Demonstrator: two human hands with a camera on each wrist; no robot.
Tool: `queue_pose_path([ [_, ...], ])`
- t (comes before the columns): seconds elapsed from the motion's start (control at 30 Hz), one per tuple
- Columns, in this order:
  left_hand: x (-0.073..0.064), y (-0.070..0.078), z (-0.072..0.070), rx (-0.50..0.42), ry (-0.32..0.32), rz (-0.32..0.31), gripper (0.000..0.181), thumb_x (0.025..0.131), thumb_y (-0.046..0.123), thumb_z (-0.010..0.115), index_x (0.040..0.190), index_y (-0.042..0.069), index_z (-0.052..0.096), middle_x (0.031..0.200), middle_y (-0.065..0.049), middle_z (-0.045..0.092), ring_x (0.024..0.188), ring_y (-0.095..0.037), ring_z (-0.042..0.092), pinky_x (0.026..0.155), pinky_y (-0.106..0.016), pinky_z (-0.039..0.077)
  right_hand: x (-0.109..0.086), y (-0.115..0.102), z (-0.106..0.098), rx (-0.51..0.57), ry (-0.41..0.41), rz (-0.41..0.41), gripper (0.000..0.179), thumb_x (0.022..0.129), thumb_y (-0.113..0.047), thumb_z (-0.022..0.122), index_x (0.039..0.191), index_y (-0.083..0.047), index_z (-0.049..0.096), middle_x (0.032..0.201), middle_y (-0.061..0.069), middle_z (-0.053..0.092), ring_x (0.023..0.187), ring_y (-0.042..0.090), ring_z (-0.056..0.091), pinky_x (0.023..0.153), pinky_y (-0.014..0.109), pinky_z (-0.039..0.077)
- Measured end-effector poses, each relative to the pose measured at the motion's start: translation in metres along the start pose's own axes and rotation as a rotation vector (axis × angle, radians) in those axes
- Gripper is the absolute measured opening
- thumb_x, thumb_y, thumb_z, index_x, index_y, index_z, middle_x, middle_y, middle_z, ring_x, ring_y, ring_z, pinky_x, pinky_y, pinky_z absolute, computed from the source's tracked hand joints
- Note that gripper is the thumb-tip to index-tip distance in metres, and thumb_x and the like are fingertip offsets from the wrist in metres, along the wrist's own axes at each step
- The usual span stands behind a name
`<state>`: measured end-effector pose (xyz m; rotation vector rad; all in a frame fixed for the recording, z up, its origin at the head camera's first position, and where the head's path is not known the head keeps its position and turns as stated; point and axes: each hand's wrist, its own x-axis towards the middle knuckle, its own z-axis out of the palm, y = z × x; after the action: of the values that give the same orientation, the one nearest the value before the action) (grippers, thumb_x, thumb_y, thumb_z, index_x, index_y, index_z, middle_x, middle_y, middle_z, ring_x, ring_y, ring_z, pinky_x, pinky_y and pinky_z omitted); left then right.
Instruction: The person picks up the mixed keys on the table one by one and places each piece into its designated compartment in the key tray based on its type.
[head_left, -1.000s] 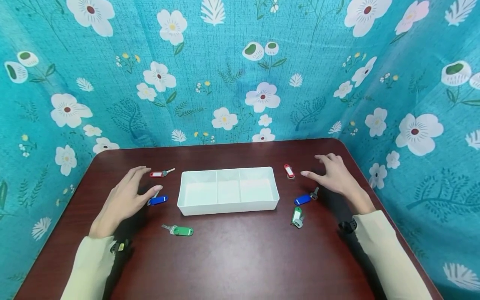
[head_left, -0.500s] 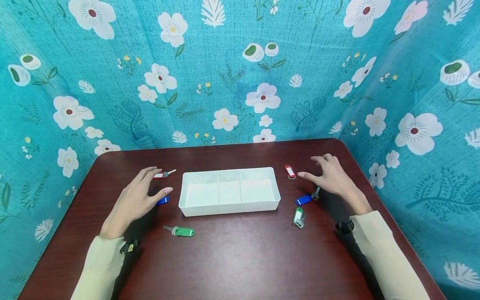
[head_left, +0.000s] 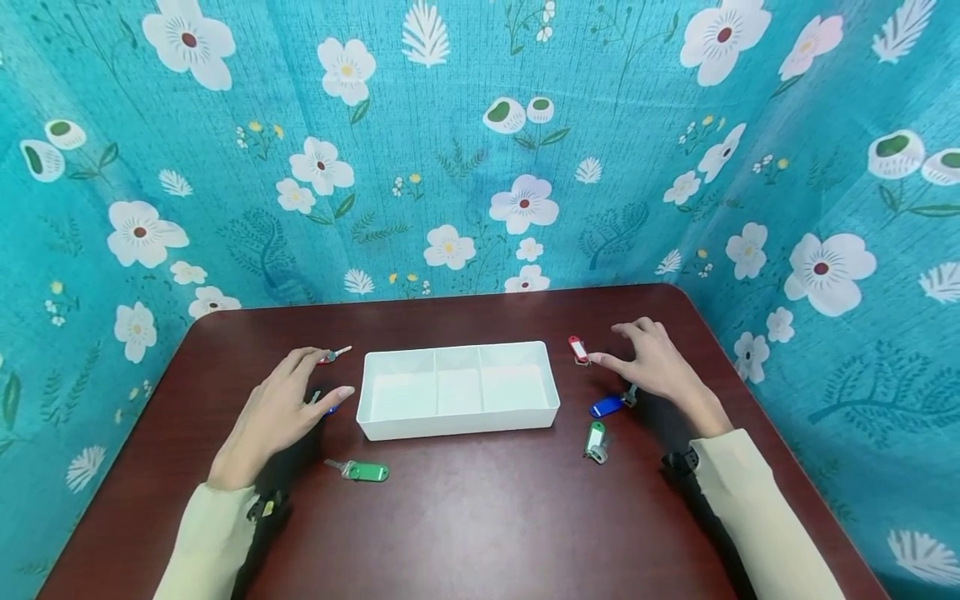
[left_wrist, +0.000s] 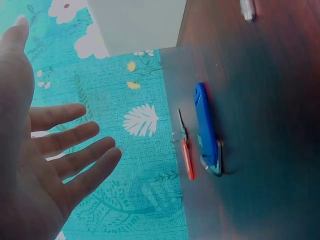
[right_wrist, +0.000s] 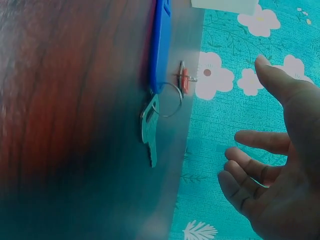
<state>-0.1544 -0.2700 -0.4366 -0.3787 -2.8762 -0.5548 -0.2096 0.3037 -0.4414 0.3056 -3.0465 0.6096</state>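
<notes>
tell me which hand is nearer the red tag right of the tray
Right: the right hand is just right of the red tag; the left hand is far left, beyond the tray.

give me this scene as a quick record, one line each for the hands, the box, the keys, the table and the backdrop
left hand: holds nothing, partly hides left red tag and left blue tag in the head view
right hand: holds nothing, thumb points toward right red tag
box: white, three compartments, between the hands
keys: all outside the box; also left green tag, right blue tag, right green tag
table: dark reddish brown
backdrop: blue flowered cloth
</notes>
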Motion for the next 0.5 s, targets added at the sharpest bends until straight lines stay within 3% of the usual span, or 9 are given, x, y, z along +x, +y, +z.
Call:
queue_pose_path([
  [0.3,0.005,0.012,0.003,-0.064,-0.094,-0.022,0.089,0.097,0.061,0.066,0.16,0.005,0.039,0.166,-0.024,0.036,0.144,-0.048,0.049,0.109,-0.068,0.048,0.0,0.0,0.002,0.009,-0.014,-0.007,0.082,0.095,-0.059,0.069,0.147,0.003,0.055,0.145,0.029,0.052,0.133,0.044,0.045,0.104,0.065,0.051],
  [0.5,0.004,0.018,0.003,-0.029,-0.142,-0.016,0.092,0.097,0.063,0.065,0.163,0.006,0.035,0.17,-0.024,0.031,0.148,-0.052,0.042,0.111,-0.069,0.046,0.002,-0.006,0.004,0.021,-0.035,-0.012,0.081,0.096,-0.057,0.07,0.147,0.003,0.054,0.147,0.028,0.053,0.135,0.045,0.049,0.108,0.065,0.05],
])
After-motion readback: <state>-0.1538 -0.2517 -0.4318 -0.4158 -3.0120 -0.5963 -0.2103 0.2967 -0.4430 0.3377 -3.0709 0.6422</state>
